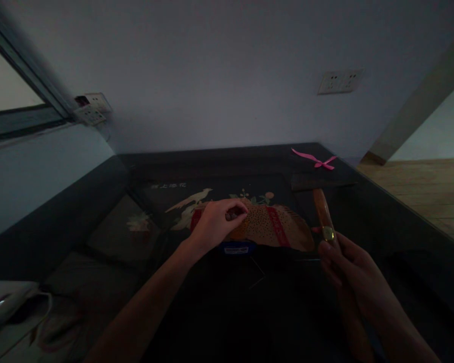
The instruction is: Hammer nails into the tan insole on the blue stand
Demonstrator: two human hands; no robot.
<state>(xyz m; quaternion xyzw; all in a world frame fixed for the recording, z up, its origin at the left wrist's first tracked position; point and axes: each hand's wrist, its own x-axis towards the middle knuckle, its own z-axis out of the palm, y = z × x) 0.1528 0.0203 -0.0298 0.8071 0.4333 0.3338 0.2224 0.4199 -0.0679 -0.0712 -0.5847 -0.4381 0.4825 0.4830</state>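
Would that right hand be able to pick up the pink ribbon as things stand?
Probably not right away: the right hand is holding a long brown object. Otherwise it seems gettable; the pink ribbon lies uncovered toward the dark table's far edge.

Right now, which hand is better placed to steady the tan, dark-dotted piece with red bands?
Probably left: your left hand is at the dotted piece, while your right hand, farther off, holds a brown, gold-banded handle.

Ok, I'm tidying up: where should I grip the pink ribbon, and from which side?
Probably pinch the pink ribbon where its strips meet, from above and the near side: it lies thin and spread, its ends splaying out from there, with the wall behind.
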